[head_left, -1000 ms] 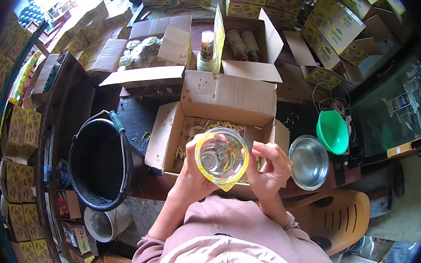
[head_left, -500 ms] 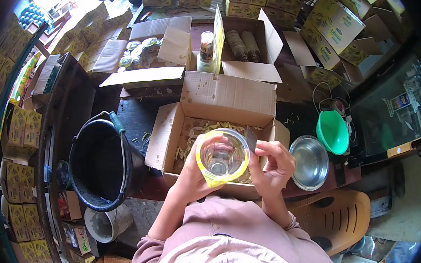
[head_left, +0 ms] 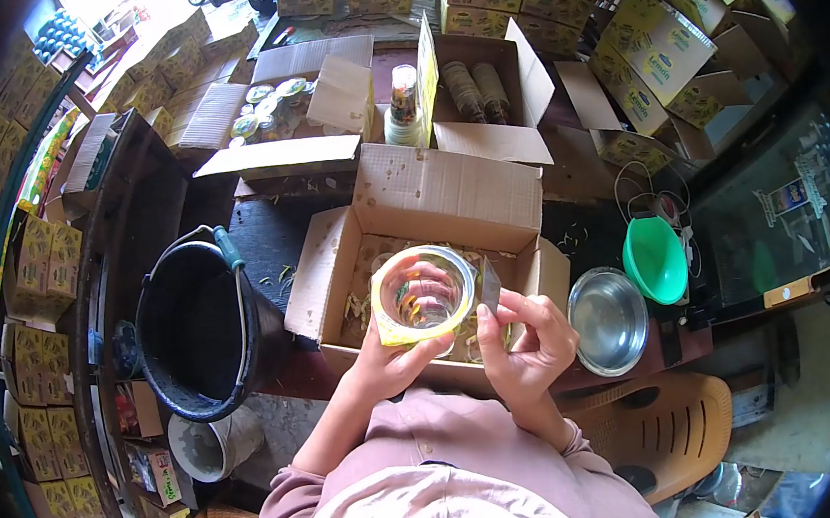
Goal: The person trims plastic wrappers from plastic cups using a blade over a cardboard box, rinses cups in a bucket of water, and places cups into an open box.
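Note:
My left hand (head_left: 384,360) is wrapped around a clear plastic cup (head_left: 423,298) with a yellow rim, its mouth tilted up toward me. To its right, my right hand (head_left: 529,343) pinches a thin grey blade-like piece (head_left: 489,287) between thumb and fingers, close beside the cup's rim. Both hands are over an open cardboard box (head_left: 448,185) that has yellowish scraps on its bottom.
A black bucket (head_left: 194,328) stands left, with a grey bucket (head_left: 216,442) below it. At right are a metal bowl (head_left: 608,321) and a green bowl (head_left: 654,260). Behind, a carton (head_left: 278,155) holds lidded cups, beside stacked cups (head_left: 404,107). An orange chair (head_left: 667,429) is lower right.
The cup and my left hand have shifted left, and the cup has tilted. A gap now shows between the cup and the grey piece in my right hand.

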Motion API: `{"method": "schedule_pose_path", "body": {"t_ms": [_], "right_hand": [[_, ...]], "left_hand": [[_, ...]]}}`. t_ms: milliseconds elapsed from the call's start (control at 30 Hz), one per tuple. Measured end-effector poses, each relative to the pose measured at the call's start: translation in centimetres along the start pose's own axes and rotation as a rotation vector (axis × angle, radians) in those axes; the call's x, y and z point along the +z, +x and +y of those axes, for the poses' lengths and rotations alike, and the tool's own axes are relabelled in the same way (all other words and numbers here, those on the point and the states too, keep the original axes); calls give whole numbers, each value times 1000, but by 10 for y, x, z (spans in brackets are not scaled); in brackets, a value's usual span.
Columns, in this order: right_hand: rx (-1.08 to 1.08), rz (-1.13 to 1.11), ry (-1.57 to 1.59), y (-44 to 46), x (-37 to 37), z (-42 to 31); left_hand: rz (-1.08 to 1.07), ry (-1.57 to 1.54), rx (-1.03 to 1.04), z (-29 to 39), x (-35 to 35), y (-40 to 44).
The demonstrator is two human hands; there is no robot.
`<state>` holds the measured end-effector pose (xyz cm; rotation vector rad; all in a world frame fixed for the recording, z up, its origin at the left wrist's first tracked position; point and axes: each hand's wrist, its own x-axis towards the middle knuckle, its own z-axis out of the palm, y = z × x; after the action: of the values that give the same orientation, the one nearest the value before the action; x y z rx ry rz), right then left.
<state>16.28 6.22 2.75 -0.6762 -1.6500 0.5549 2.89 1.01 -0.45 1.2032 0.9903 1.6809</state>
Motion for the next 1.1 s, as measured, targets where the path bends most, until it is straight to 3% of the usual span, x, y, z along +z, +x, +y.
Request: {"method": "schedule_pose_path", "body": {"t_ms": [267, 767, 933, 1100], "right_hand": [[-99, 16, -40, -6, 6, 2], [-175, 38, -193, 0, 10, 7], [-52, -10, 54, 8, 7, 13], [-22, 28, 68, 1, 5, 9]], "left_hand": [[2, 60, 20, 0, 3, 1], [-82, 479, 184, 0, -7, 1], [-85, 438, 141, -2, -9, -3], [-12, 267, 84, -3, -9, -1]]}}
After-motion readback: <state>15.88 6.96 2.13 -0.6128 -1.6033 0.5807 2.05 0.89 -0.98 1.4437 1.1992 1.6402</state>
